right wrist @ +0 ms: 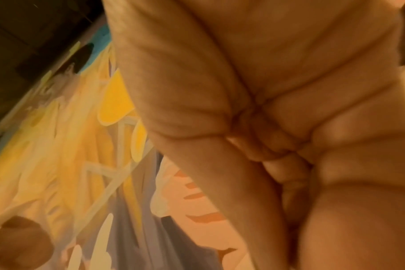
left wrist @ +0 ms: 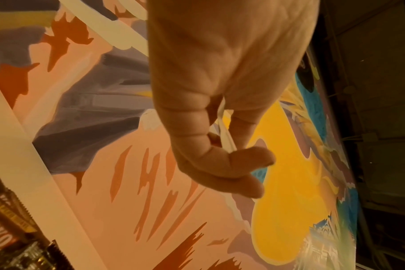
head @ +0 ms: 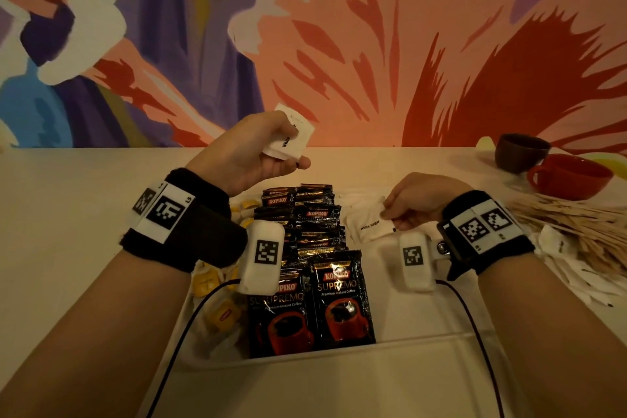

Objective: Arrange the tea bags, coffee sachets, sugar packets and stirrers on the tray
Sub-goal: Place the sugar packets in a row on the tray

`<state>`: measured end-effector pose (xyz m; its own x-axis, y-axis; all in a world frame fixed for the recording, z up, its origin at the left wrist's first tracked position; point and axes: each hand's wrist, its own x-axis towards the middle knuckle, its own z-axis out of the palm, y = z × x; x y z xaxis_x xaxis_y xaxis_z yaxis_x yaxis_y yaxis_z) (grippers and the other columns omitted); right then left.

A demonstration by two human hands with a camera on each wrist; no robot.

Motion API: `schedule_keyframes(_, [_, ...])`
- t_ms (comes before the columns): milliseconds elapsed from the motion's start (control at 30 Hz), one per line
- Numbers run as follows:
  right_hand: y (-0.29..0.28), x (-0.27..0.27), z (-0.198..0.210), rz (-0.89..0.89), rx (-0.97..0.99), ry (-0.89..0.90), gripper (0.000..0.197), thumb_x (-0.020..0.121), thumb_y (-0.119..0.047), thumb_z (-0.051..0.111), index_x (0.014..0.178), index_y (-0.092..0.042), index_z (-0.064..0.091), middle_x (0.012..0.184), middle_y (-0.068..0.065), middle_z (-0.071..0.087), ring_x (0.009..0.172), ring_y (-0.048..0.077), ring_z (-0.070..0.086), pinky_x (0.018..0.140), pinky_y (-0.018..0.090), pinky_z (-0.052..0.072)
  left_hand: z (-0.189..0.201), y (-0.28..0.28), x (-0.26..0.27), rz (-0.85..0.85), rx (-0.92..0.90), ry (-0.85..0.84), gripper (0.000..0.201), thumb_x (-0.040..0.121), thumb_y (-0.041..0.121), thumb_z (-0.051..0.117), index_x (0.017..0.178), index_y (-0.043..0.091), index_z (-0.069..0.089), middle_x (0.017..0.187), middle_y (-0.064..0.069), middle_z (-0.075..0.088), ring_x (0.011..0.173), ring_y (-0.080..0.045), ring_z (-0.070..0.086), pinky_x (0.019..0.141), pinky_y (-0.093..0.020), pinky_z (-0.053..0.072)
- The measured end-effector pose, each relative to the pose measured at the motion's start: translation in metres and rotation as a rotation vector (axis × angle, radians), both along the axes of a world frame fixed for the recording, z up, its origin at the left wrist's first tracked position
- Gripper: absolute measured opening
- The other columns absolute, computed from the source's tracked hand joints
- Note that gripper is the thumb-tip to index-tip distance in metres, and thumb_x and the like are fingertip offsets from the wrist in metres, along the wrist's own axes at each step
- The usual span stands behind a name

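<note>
A white tray lies in front of me. Black coffee sachets run down its middle in two overlapping rows. Yellow tea bags lie along its left side. My left hand is raised above the far end and grips a small stack of white sugar packets, whose edge shows between the fingers in the left wrist view. My right hand pinches a white sugar packet lying with others on the tray's right part. The right wrist view shows only curled fingers.
Wooden stirrers lie in a heap on the table at right, over more loose white packets. A brown cup and a red cup stand at the back right. A painted wall rises behind the table.
</note>
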<state>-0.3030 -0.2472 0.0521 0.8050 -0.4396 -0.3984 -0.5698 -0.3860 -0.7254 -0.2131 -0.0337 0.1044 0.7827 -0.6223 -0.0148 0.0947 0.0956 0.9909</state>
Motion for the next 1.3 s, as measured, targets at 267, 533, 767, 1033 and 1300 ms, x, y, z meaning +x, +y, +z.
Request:
schedule_keyframes(267, [0.001, -0.002, 0.006, 0.023, -0.059, -0.035, 0.017, 0.083, 0.003, 0.063, 0.1, 0.004, 0.065, 0.084, 0.014, 0.066, 0.06, 0.017, 0.06, 0.058, 0.023, 0.057, 0.001, -0.003, -0.002, -0.059, 0.079, -0.045, 0.015, 0.089, -0.007, 0.048, 0.102, -0.001, 0.055, 0.103, -0.02, 0.061, 0.066, -0.021, 0.071, 0.05, -0.016, 0.053])
schedule_keyframes(533, [0.031, -0.015, 0.048, 0.141, 0.257, -0.53, 0.018, 0.09, -0.014, 0.054, 0.103, -0.005, 0.063, 0.084, 0.006, 0.067, 0.065, 0.013, 0.062, 0.058, 0.021, 0.052, 0.0, -0.001, -0.005, -0.136, 0.129, -0.109, 0.034, 0.08, -0.011, 0.062, 0.109, 0.007, 0.059, 0.093, -0.013, 0.072, 0.071, -0.021, 0.072, 0.054, -0.017, 0.057])
schedule_keyframes(767, [0.044, -0.012, 0.045, 0.179, 0.225, -0.589, 0.019, 0.077, 0.006, 0.066, 0.094, -0.002, 0.064, 0.065, 0.005, 0.068, 0.057, 0.012, 0.063, 0.054, 0.017, 0.054, -0.003, -0.003, -0.009, -0.161, 0.19, -0.227, 0.037, 0.076, -0.009, 0.068, 0.107, 0.009, 0.062, 0.092, -0.007, 0.072, 0.072, -0.014, 0.071, 0.059, -0.019, 0.057])
schedule_keyframes(1033, [0.006, -0.014, 0.034, 0.134, 0.012, -0.395, 0.014, 0.078, 0.006, 0.065, 0.089, -0.003, 0.066, 0.069, 0.005, 0.065, 0.058, 0.01, 0.059, 0.053, 0.019, 0.051, -0.004, -0.001, -0.006, -0.174, 0.285, -0.328, 0.027, 0.087, 0.002, 0.062, 0.111, 0.014, 0.06, 0.086, -0.001, 0.074, 0.073, -0.009, 0.07, 0.06, -0.018, 0.056])
schedule_keyframes(1300, [-0.018, -0.004, -0.002, 0.085, 0.066, 0.024, 0.011, 0.081, 0.009, 0.063, 0.083, -0.001, 0.067, 0.06, 0.007, 0.066, 0.046, 0.009, 0.059, 0.046, 0.016, 0.05, 0.003, 0.001, -0.013, -0.146, 0.289, -0.368, 0.021, 0.09, 0.006, 0.058, 0.106, 0.019, 0.062, 0.086, 0.002, 0.072, 0.071, -0.006, 0.068, 0.06, -0.018, 0.055])
